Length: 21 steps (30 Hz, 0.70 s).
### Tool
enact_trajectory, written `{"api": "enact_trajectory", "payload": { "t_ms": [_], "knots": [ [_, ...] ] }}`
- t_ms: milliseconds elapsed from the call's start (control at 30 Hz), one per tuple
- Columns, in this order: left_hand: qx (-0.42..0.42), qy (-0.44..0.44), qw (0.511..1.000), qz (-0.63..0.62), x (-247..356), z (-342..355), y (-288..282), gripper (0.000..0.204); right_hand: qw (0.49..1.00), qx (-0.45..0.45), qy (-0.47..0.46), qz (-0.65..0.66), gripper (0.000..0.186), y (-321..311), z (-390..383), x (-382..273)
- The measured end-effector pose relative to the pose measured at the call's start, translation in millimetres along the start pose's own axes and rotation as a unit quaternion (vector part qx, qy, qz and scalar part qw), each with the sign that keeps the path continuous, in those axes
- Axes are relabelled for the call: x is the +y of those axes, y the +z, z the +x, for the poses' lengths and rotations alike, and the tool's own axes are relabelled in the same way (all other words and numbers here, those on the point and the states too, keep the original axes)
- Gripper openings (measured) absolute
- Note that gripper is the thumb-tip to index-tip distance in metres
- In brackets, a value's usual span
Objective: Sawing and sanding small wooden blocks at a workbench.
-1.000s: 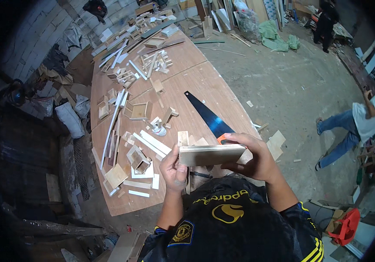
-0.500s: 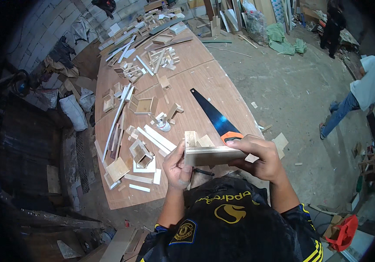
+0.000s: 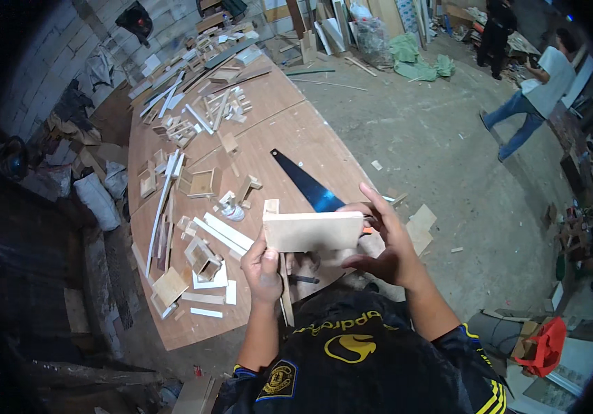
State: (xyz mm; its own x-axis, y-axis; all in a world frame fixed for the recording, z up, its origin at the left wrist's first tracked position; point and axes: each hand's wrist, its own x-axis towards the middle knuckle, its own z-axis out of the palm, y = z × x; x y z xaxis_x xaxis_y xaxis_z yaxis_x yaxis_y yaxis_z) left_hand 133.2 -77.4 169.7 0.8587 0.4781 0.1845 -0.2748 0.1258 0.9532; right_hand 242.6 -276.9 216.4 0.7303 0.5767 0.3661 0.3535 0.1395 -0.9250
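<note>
My left hand [image 3: 262, 268] grips the left end of a small wooden box frame [image 3: 314, 232], thumb on its pale front board. Its far side is mostly hidden behind that board. A thin wooden strip [image 3: 285, 297] slants down beside the left hand; whether it joins the frame I cannot tell. At the frame's right end my right hand [image 3: 392, 245] is spread, thumb and fingers apart, some fingertips close to the board's edge. Just beyond the frame a handsaw [image 3: 310, 186] lies on the table, its dark blade pointing away and its orange handle mostly hidden.
The wooden table [image 3: 269, 131] carries wood offcuts, white strips [image 3: 222, 233], a small open box [image 3: 202, 259] and a shallow tray [image 3: 200, 183]. Two people, one in a white top [image 3: 548, 83], are at the far right. A red bag [image 3: 543, 347] sits low right.
The frame has tilted so its front board faces me more fully. My right hand has loosened and spread its fingers. The person in white has shifted in view.
</note>
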Motion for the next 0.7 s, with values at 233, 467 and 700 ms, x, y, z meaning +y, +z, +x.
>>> {"api": "enact_trajectory", "payload": {
  "t_ms": [233, 467, 700],
  "knots": [
    [0.05, -0.02, 0.996, 0.067, -7, -7, 17, 0.062, 0.977, 0.016, -0.058, -0.204, 0.086, -34, -18, 10],
    [0.045, 0.116, 0.959, 0.253, -14, -16, 39, 0.055, 0.97, -0.028, -0.112, -0.215, 0.073, -63, -24, 6],
    [-0.066, 0.26, 0.832, 0.486, 6, -17, 77, 0.049, 0.968, -0.091, -0.133, -0.194, 0.063, -83, -27, 15]
  ]
}}
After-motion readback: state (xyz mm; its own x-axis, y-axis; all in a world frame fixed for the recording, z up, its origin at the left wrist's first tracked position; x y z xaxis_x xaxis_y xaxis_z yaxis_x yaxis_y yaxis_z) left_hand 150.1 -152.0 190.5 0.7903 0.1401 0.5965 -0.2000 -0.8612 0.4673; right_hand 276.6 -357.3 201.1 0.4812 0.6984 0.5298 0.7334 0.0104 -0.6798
